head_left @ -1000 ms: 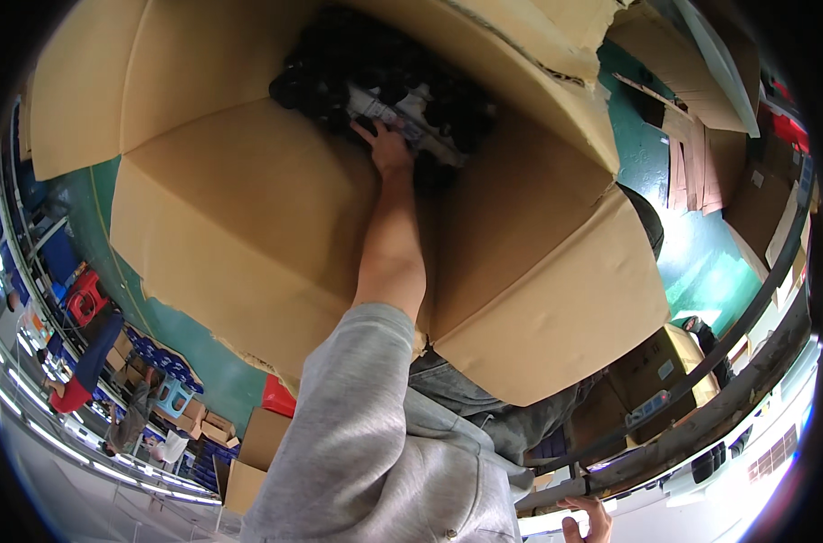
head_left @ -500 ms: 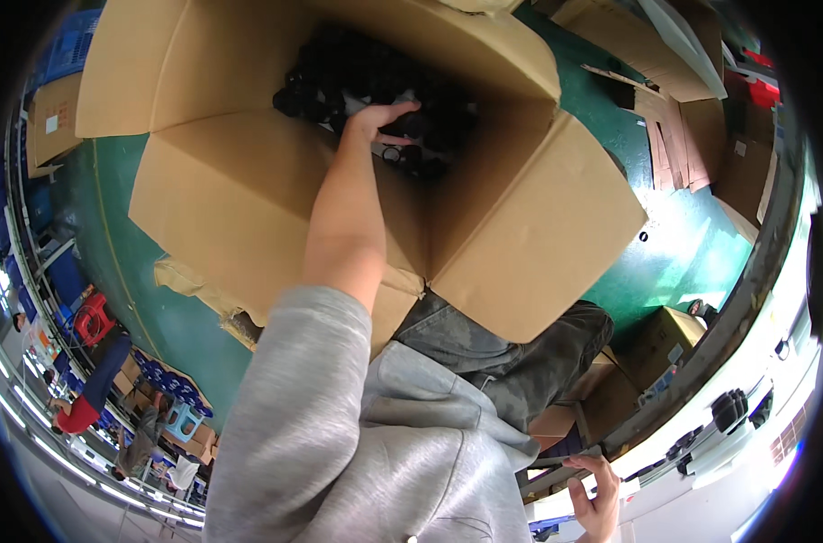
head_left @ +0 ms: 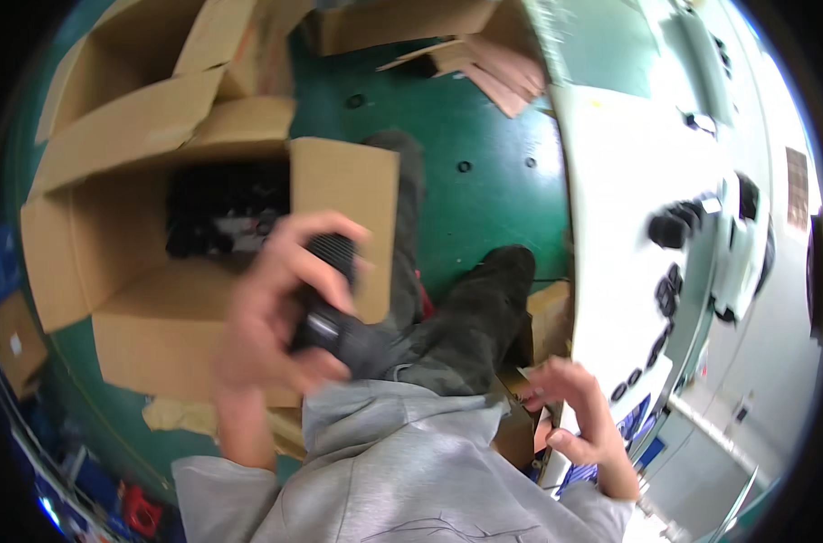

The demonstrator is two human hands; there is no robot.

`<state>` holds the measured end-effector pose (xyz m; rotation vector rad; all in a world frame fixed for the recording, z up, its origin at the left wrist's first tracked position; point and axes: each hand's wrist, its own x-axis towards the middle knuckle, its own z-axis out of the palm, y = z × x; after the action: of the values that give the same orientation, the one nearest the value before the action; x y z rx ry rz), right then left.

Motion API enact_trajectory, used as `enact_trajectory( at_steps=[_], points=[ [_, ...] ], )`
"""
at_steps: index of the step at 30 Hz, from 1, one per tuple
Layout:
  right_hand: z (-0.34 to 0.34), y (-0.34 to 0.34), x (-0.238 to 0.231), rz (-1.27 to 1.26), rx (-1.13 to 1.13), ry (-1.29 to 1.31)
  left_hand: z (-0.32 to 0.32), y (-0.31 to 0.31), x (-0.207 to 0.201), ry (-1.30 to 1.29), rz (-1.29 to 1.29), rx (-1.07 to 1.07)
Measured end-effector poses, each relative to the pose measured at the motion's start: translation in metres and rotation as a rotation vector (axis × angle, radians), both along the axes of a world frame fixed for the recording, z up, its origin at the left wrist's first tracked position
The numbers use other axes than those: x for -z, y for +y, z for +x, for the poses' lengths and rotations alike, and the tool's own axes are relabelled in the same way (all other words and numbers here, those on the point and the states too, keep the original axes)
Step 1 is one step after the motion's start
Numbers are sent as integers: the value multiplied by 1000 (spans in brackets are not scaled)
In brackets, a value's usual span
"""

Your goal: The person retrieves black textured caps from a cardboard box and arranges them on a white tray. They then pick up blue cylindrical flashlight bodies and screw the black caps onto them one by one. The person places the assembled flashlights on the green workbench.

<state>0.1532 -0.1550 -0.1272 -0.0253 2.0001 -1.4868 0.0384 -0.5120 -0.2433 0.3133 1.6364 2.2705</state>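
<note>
- The left hand [head_left: 271,303] is blurred, its fingers clasped around a black, partly ribbed cylindrical part [head_left: 333,330].
- That part sits between thumb and fingers, overlapping the open carton [head_left: 122,226] in view; blur hides any marking on it.
- The right hand [head_left: 579,416] is loosely curled, its fingers apparently bare, near the white tabletop [head_left: 610,271].
- A small white label [head_left: 15,344], too small to read, marks a brown box [head_left: 22,366] far left.

- Bare left hand [head_left: 265,303], blurred, fingers curled in a grip!
- Bare right hand [head_left: 581,409], loosely bent, thumb apart!
- Bare forearms [head_left: 246,436] emerge from grey fabric sleeves [head_left: 223,493]!
</note>
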Motion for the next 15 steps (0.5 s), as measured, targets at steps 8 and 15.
enact_trajectory(
  at_steps=[8,15],
  points=[
    [-10,53,6,-34,735,317,-3,275,-48,640,19,-47],
    [-20,132,4,301,798,316,-16,352,-38,669,-427,300]
  ],
)
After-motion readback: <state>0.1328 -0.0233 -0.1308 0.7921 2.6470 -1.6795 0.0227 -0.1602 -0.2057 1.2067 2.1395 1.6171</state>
